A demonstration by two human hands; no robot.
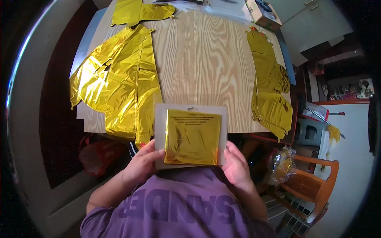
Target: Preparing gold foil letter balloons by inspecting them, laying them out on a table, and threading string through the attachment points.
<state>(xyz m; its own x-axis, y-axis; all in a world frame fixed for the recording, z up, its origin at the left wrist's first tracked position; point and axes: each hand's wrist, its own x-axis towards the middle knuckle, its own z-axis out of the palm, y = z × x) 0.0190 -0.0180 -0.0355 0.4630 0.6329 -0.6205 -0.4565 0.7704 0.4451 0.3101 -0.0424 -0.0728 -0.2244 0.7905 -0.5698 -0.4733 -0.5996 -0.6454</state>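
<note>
Gripping a flat package (193,137), the person holds it up at the near edge of the worktop (198,59), roughly midway along that edge, in front of a purple shirt (178,202). The left hand (139,163) is closed on the package's lower left side, its thumb lying over the front of the pale card; the right hand (237,163) holds the lower right side. A folded, shiny gold square fills most of the card, and a hanging slot is cut near the top.

On the left side of the worktop lies a large, creased gold foil piece (119,83), its narrow end reaching past the near edge. A smaller foil piece (137,12) lies at the worktop's far left, and a long foil piece (270,75) runs down its right side. An open box (264,16) stands at the far right corner. To the right of the worktop is a wooden chair (317,190), with a clear plastic bag (283,164) beside its backrest.
</note>
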